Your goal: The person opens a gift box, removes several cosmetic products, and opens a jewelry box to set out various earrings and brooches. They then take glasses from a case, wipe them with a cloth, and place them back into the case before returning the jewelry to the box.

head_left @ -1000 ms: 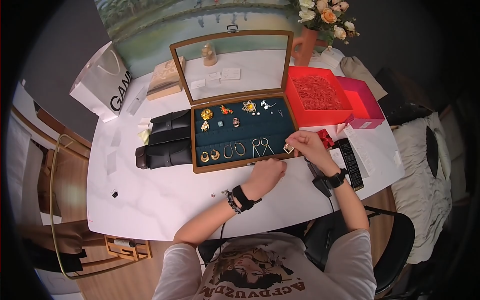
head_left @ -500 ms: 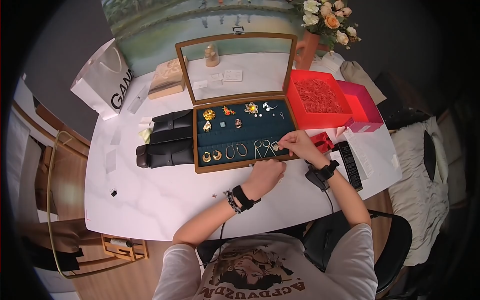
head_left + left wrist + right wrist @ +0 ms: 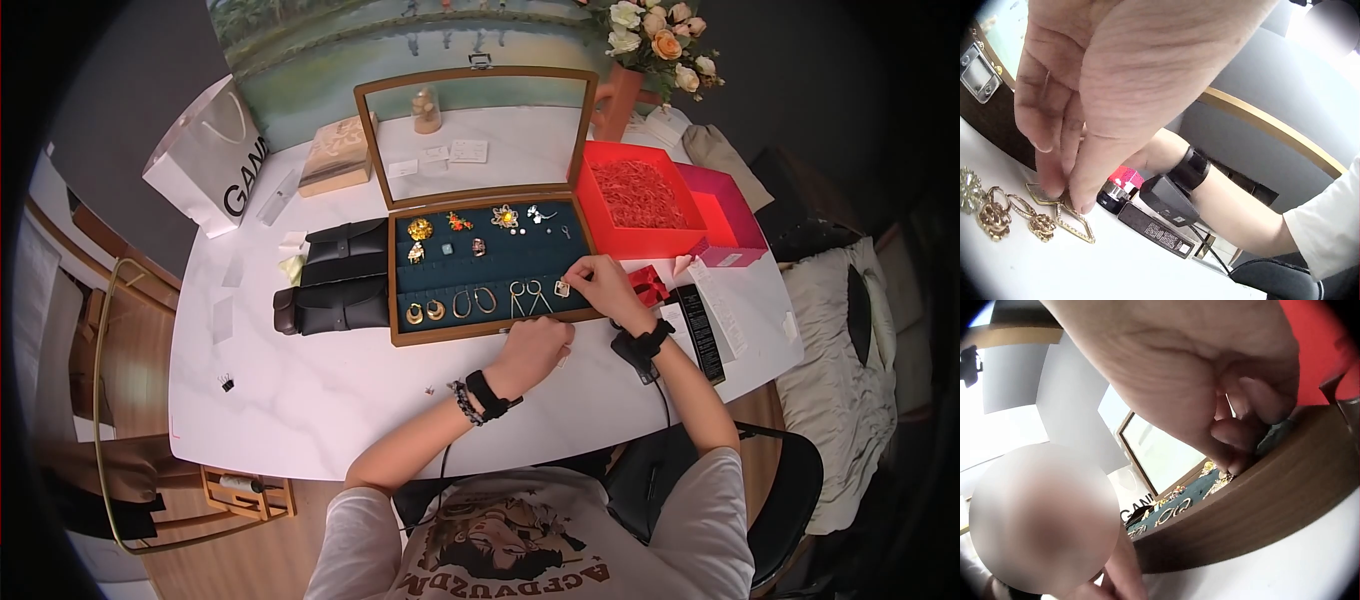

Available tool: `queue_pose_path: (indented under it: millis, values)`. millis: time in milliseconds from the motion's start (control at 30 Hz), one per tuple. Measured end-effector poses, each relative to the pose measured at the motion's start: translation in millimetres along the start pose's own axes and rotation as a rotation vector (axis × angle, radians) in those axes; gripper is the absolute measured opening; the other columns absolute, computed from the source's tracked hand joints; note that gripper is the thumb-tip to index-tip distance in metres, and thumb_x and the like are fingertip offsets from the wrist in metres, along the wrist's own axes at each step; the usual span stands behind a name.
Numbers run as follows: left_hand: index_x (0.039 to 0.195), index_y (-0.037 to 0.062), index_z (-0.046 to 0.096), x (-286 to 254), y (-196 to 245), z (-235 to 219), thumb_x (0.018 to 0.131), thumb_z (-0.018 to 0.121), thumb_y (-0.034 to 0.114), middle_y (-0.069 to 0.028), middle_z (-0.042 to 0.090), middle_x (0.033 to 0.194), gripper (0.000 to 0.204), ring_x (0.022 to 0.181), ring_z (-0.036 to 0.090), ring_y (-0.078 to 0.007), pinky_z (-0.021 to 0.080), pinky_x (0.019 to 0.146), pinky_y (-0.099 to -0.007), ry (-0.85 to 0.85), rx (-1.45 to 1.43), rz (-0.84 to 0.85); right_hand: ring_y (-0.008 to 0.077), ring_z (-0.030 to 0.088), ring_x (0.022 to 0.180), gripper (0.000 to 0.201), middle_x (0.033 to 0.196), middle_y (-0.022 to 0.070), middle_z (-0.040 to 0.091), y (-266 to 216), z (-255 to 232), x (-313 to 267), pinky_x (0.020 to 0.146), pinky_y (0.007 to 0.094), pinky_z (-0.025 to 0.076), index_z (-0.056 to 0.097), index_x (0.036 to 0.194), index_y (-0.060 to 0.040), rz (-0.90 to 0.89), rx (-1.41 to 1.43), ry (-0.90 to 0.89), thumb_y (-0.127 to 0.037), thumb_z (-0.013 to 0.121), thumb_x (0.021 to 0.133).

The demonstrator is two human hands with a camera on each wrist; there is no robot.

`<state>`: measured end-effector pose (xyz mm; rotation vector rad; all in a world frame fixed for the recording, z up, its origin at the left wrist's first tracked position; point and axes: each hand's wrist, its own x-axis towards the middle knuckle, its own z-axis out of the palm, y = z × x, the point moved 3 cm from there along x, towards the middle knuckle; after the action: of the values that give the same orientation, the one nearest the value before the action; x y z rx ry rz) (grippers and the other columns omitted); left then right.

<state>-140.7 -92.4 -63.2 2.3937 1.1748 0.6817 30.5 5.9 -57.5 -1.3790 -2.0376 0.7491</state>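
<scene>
A wooden jewellery box with dark green lining stands with its glass lid raised. Over its front right corner, my right hand pinches a small square earring, beside the hanging triangle earrings. Fingers of that hand curl down inside the box wall in the right wrist view, hiding the earring. My left hand is just in front of the box; in the left wrist view its thumb and finger pinch a gold diamond-shaped earring low over the table. Gold knot earrings lie beside it.
Rings, brooches and gold hoops fill other rows. Black cases flank the box on the left, a red box on the right. A black carton lies by my right wrist; a cable trails from the wrist camera.
The right hand has moved left over the box's front row with the square earring, then slightly back up and right. The left hand has stayed in front of the box.
</scene>
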Motion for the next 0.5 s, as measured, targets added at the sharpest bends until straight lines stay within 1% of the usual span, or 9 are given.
queue_pose_path:
  millis: [67, 133, 167, 200, 233, 267, 300, 400, 500]
  values:
    - [0.087, 0.0076, 0.072, 2, 5, -12, 0.087, 0.077, 0.014, -0.0083, 0.076, 0.079, 0.009, 0.075, 0.075, -0.0273, 0.057, 0.067, -0.0378, 0.014, -0.031, 0.007, 0.0209, 0.073, 0.075, 0.017, 0.08, 0.0139, 0.075, -4, -4, -3, 0.068, 0.0341, 0.054, 0.074, 0.095, 0.0038, 0.014, -0.12, 0.085, -0.013, 0.074, 0.092]
    - [0.091, 0.0057, 0.074, 6, 12, -39, 0.088, 0.079, 0.013, -0.0076, 0.076, 0.077, 0.009, 0.069, 0.075, -0.0188, 0.056, 0.062, -0.0307, -0.136, -0.367, -0.235, 0.0185, 0.072, 0.074, 0.018, 0.082, 0.0122, 0.076, -12, -11, -8, 0.067, 0.0319, 0.054, 0.074, 0.097, 0.0034, 0.009, -0.04, 0.103, -0.014, 0.073, 0.094]
    - [0.091, 0.0057, 0.074, 10, 6, -43, 0.088, 0.079, 0.013, -0.0076, 0.076, 0.077, 0.009, 0.069, 0.075, -0.0188, 0.056, 0.062, -0.0307, -0.134, -0.366, -0.235, 0.0161, 0.071, 0.073, 0.019, 0.084, 0.0105, 0.076, -17, -15, -11, 0.065, 0.0297, 0.053, 0.074, 0.1, 0.003, 0.006, 0.039, 0.119, -0.016, 0.073, 0.097]
    - [0.091, 0.0039, 0.075, 13, 1, -50, 0.087, 0.081, 0.013, -0.0095, 0.076, 0.077, 0.012, 0.068, 0.074, -0.017, 0.056, 0.061, -0.0297, -0.017, -0.458, -0.17, 0.0161, 0.071, 0.073, 0.019, 0.084, 0.0105, 0.076, -22, -17, -15, 0.065, 0.0297, 0.053, 0.074, 0.1, 0.003, 0.005, 0.039, 0.118, -0.016, 0.073, 0.097]
    - [0.091, 0.0021, 0.075, 16, -4, -57, 0.086, 0.083, 0.013, -0.0115, 0.076, 0.076, 0.014, 0.067, 0.074, -0.0153, 0.056, 0.061, -0.0287, 0.099, -0.548, -0.102, 0.0131, 0.07, 0.072, 0.021, 0.088, 0.0077, 0.076, -24, -19, -21, 0.064, 0.0268, 0.052, 0.073, 0.103, 0.0026, 0.084, 0.25, 0.094, -0.018, 0.071, 0.099]
    - [0.091, 0.0003, 0.077, 19, -10, -60, 0.088, 0.084, 0.013, -0.0103, 0.078, 0.081, 0.015, 0.07, 0.073, -0.0103, 0.054, 0.061, -0.024, 0.115, -0.738, -0.179, 0.0102, 0.068, 0.072, 0.023, 0.091, 0.0049, 0.076, -27, -20, -27, 0.063, 0.024, 0.051, 0.073, 0.107, 0.0023, 0.163, 0.462, 0.069, -0.02, 0.07, 0.102]
    - [0.091, 0.0003, 0.077, 21, -14, -61, 0.088, 0.084, 0.013, -0.0103, 0.078, 0.081, 0.015, 0.07, 0.073, -0.0103, 0.054, 0.061, -0.024, 0.113, -0.737, -0.179, 0.0102, 0.068, 0.072, 0.023, 0.091, 0.0049, 0.076, -35, -22, -35, 0.063, 0.024, 0.051, 0.073, 0.107, 0.0023, 0.164, 0.462, 0.07, -0.02, 0.07, 0.102]
    - [0.097, -0.0026, 0.077, 24, -22, -70, 0.093, 0.08, 0.01, -0.0087, 0.08, 0.092, 0.014, 0.079, 0.074, -0.0095, 0.054, 0.064, -0.02, 0.24, -1.072, -0.204, 0.0059, 0.065, 0.068, 0.019, 0.091, 0.0031, 0.075, -56, -10, -57, 0.061, 0.0193, 0.049, 0.072, 0.114, 0.002, -0.05, 0.673, 0.074, -0.013, 0.068, 0.103]
    - [0.1, -0.0026, 0.077, 25, -22, -69, 0.093, 0.08, 0.01, -0.01, 0.08, 0.093, 0.014, 0.08, 0.074, -0.0097, 0.056, 0.064, -0.0209, 0.253, -1.128, -0.218, 0.0051, 0.065, 0.066, 0.017, 0.086, 0.0025, 0.075, -68, -10, -68, 0.061, 0.0186, 0.048, 0.073, 0.114, 0.0012, -0.039, 0.586, 0.106, -0.009, 0.071, 0.101]
